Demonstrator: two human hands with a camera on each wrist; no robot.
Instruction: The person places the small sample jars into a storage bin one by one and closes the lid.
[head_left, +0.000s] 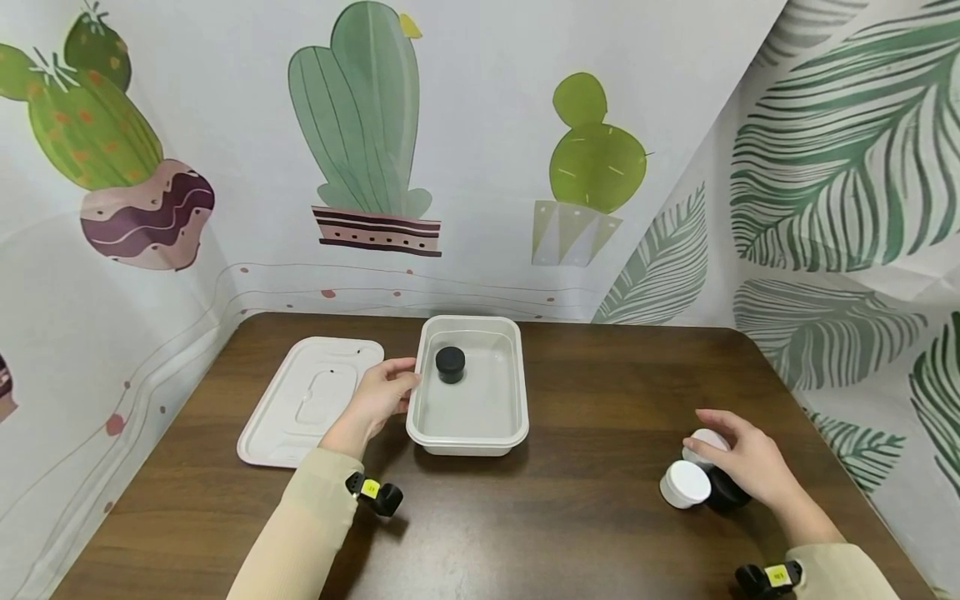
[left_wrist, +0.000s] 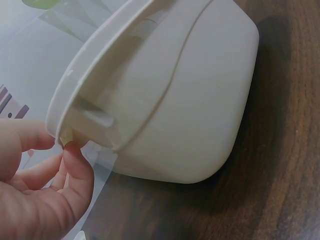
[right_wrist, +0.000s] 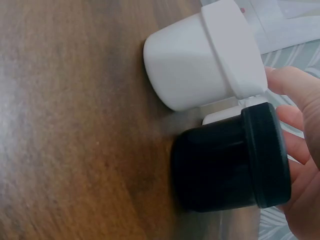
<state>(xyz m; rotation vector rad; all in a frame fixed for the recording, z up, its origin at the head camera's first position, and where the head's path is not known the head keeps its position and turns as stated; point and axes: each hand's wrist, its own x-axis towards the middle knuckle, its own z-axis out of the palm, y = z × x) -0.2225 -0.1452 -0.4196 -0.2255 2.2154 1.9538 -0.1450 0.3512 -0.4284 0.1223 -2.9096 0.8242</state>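
Observation:
My left hand (head_left: 380, 390) pinches the left rim of a light grey rectangular plastic container (head_left: 487, 417), as the left wrist view (left_wrist: 42, 175) shows close up. Inside it, toward the back left, stands a small black-lidded jar (head_left: 450, 363). At the right, my right hand (head_left: 750, 454) is over a cluster of small jars, thumb and fingers spread about the lid of the rear white jar (head_left: 708, 446). A second white jar (head_left: 686, 485) stands in front of it, and a black jar (right_wrist: 225, 165) is partly under the hand. The rear jar is mostly hidden in the right wrist view.
A white rectangular lid (head_left: 273, 421) lies flat on the brown wooden table (head_left: 600, 392), left of the container and partly behind my left forearm. Hanging cloth (head_left: 487, 167) printed with cacti and leaves rises along the table's back and sides.

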